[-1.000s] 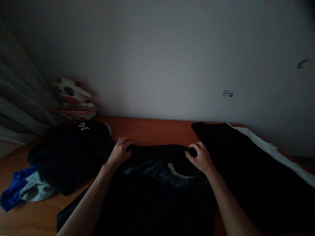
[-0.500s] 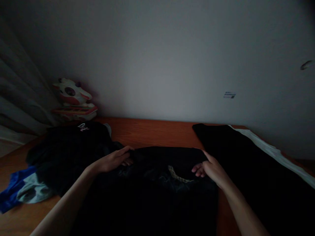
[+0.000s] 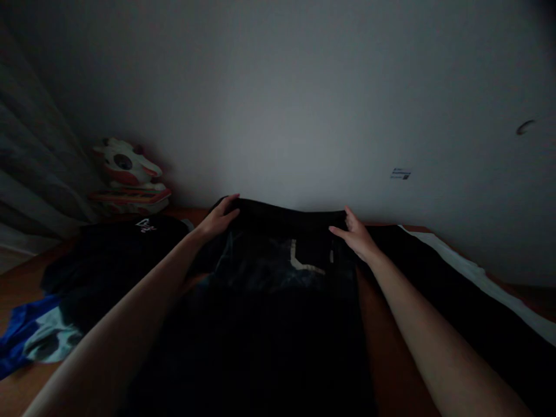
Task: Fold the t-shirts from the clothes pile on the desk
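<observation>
A black garment (image 3: 269, 330) with a pale angular print lies in front of me, its far edge raised toward the wall. My left hand (image 3: 220, 217) grips the far left corner of that edge, thumb on the near side. At the far right corner my right hand (image 3: 357, 234) holds the same edge, thumb in front and fingers behind. Between the hands the edge stretches nearly straight. The garment's near part runs out of view at the bottom, and its kind is hard to tell in the dim light.
Dark crumpled clothes (image 3: 117, 266) are piled at the left, with a blue and white cloth (image 3: 43, 336) by them. A cow-shaped toy keyboard (image 3: 130, 174) stands behind the pile. Black cloth (image 3: 452, 301) with a white one (image 3: 469, 260) lies at the right. The wall (image 3: 295, 104) borders the wooden table (image 3: 384, 359).
Both hands have moved away from me toward the wall, carrying the garment's far edge farther and higher. More of the pale print shows now.
</observation>
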The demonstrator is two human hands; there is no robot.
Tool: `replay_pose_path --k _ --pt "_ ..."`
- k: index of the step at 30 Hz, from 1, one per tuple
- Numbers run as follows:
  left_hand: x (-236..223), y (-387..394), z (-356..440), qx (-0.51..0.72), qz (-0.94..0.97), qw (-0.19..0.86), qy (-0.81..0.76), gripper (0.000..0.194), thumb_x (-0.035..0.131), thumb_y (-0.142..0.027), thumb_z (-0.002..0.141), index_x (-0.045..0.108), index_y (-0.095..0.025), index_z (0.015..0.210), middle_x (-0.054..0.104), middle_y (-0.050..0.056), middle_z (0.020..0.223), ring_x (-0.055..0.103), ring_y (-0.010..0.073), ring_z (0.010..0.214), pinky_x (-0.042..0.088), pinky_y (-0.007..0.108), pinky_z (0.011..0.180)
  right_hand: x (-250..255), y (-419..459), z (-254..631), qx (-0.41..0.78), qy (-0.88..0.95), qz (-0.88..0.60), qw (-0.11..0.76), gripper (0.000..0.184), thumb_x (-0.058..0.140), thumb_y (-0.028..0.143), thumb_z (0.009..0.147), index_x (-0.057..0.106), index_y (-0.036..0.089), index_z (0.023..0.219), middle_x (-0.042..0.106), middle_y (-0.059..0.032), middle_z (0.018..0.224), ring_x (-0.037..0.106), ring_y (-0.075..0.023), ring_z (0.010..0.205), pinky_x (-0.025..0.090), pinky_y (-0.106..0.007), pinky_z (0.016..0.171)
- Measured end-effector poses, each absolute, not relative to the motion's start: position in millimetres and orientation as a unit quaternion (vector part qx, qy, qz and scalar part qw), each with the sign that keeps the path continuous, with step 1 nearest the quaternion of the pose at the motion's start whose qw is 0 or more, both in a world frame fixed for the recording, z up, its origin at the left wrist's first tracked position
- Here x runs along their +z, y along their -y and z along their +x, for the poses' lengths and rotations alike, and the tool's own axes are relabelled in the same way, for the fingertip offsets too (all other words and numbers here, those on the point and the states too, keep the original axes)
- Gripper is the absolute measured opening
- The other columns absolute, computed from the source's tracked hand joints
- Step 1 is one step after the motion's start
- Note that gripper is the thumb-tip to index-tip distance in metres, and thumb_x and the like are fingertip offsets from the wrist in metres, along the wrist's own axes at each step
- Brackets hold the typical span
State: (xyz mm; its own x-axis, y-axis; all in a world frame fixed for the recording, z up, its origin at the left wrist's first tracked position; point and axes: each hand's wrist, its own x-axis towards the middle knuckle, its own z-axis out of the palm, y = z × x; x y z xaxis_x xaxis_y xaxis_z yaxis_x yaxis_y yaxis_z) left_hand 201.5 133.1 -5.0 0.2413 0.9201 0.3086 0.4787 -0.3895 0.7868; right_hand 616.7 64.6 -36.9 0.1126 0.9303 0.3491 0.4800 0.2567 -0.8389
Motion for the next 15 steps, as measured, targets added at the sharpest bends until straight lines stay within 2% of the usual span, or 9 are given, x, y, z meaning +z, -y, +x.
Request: replay_pose_path --k 2,3,5,8,10,12,15 --pt "-8.6 -145.1 213.8 0.41 0.732 0.227 -0.494 0.071 0.054 -0.04 0.087 0.039 -0.014 0.151 0.052 0.018 0.151 0.047 0.0308 0.141 0.038 0.046 0.115 -41.7 -74.9 603.3 0.175 0.641 -0.613 0.428 0.067 0.068 0.035 0.086 0.048 0.019 0.147 0.056 -0.0155 0.15 0.048 -0.0285 0.142 0.034 -0.047 0.12" --pt "-13.7 -142.9 218.2 0.382 0.747 0.212 -0.501 0.071 0.055 -0.04 0.087 0.04 -0.013 0.151 0.053 0.019 0.15 0.047 0.0316 0.141 0.038 0.047 0.116 -47.8 -73.1 598.6 0.161 0.657 -0.632 0.379 0.065 0.067 0.037 0.087 0.05 0.019 0.146 0.056 -0.0163 0.149 0.051 -0.0294 0.14 0.036 -0.047 0.119" --pt "-31.2 -122.5 222.6 0.281 0.801 0.192 -0.492 0.061 0.054 -0.043 0.089 0.051 -0.014 0.143 0.06 0.018 0.143 0.055 0.0321 0.134 0.041 0.048 0.114 -67.1 -57.8 593.9 0.14 0.7 -0.644 0.274 0.055 0.063 0.042 0.091 0.058 0.018 0.14 0.06 -0.0186 0.144 0.056 -0.0312 0.135 0.04 -0.048 0.116" --pt "-69.3 -65.4 218.9 0.158 0.864 0.128 -0.461 0.055 0.05 -0.051 0.095 0.059 -0.016 0.136 0.061 0.017 0.142 0.055 0.0321 0.135 0.039 0.048 0.116 -103.8 -17.8 595.5 0.069 0.733 -0.649 0.19 0.056 0.059 0.049 0.093 0.06 0.015 0.138 0.053 -0.0214 0.15 0.051 -0.035 0.14 0.039 -0.051 0.116" --pt "-92.7 -24.1 209.7 0.127 0.865 0.073 -0.479 0.058 0.048 -0.054 0.097 0.057 -0.016 0.14 0.052 0.019 0.152 0.048 0.0357 0.141 0.039 0.054 0.116 -121.4 12.2 599.0 0.029 0.729 -0.665 0.163 0.056 0.054 0.05 0.095 0.059 0.016 0.139 0.051 -0.0215 0.152 0.05 -0.0369 0.14 0.04 -0.055 0.114" --pt "-106.7 11.3 194.7 0.118 0.86 0.036 -0.496 0.054 0.046 -0.052 0.099 0.058 -0.019 0.14 0.051 0.018 0.153 0.048 0.0362 0.142 0.039 0.058 0.115 -125.8 42.7 602.3 0.008 0.726 -0.668 0.162 0.055 0.051 0.051 0.096 0.06 0.015 0.136 0.051 -0.0222 0.151 0.052 -0.0378 0.138 0.041 -0.056 0.113" --pt "-106.2 51.9 161.9 0.142 0.853 0.015 -0.502 0.049 0.052 -0.055 0.097 0.063 -0.024 0.132 0.058 0.013 0.147 0.058 0.0316 0.133 0.048 0.051 0.11 -109.3 90.3 605.5 0.052 0.75 -0.635 0.18 0.049 0.052 0.056 0.096 0.066 0.022 0.128 0.058 -0.0158 0.144 0.057 -0.0328 0.133 0.044 -0.051 0.112"
